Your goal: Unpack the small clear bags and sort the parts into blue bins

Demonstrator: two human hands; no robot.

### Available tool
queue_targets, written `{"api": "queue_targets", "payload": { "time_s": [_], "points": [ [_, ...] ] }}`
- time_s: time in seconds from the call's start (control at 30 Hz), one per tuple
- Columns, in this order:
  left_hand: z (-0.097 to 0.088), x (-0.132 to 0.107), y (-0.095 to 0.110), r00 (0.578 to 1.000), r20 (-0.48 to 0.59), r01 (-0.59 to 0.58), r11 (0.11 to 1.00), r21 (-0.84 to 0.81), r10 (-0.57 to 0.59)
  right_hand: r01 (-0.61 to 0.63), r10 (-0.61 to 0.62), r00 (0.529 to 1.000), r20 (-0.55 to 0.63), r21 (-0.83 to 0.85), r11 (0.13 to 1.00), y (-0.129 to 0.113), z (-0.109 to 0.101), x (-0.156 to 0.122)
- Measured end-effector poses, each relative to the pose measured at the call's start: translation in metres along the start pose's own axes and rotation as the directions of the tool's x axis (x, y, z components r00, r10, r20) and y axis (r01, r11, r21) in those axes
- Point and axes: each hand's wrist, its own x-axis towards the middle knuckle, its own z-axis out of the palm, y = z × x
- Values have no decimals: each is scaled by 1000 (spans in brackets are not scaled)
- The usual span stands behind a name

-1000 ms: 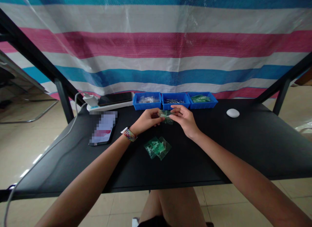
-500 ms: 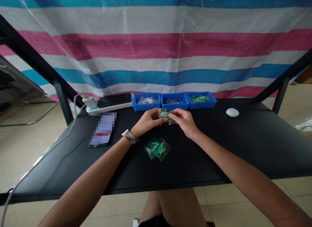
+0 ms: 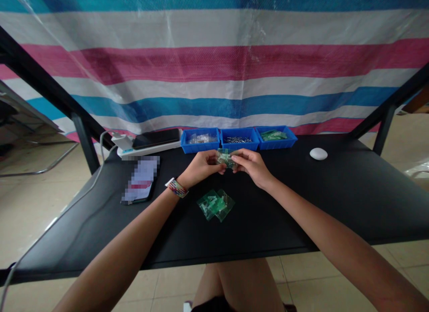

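Both my hands hold one small clear plastic bag (image 3: pixel 226 158) with green parts inside, a little above the black table (image 3: pixel 301 204). My left hand (image 3: pixel 202 166) pinches its left end; a beaded band is on that wrist. My right hand (image 3: pixel 252 165) pinches its right end. Nearer to me, a few more small bags with green parts (image 3: pixel 216 204) lie flat on the table. Just beyond my hands stand three blue trays: the left one (image 3: pixel 200 140) with clear bags, the middle one (image 3: pixel 239 139) with metal pieces, the right one (image 3: pixel 275 137) with green parts.
A phone (image 3: pixel 140 180) lies on the table at the left. Behind it a white power strip (image 3: pixel 147 147) carries a dark phone (image 3: pixel 156 138) and a charger with a cable running off the left edge. A white oval object (image 3: pixel 318 153) sits at the right. A striped tarp hangs behind.
The bag in my hands has been lifted slightly and drawn tighter between both pinches. My hands stay close together in front of the trays.
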Motion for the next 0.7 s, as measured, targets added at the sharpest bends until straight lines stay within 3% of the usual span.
{"api": "queue_targets", "payload": {
  "time_s": [0.47, 0.7],
  "points": [
    [4, 0, 1, 999, 35, 40, 996, -83, -38, -111, 107, 992, 66, 49, 993, -1, -1, 0],
    [3, -1, 1, 999, 44, 15, 996, -91, -11, -95, 91, 993, 71, 45, 995, -6, 0, -2]
  ]
}}
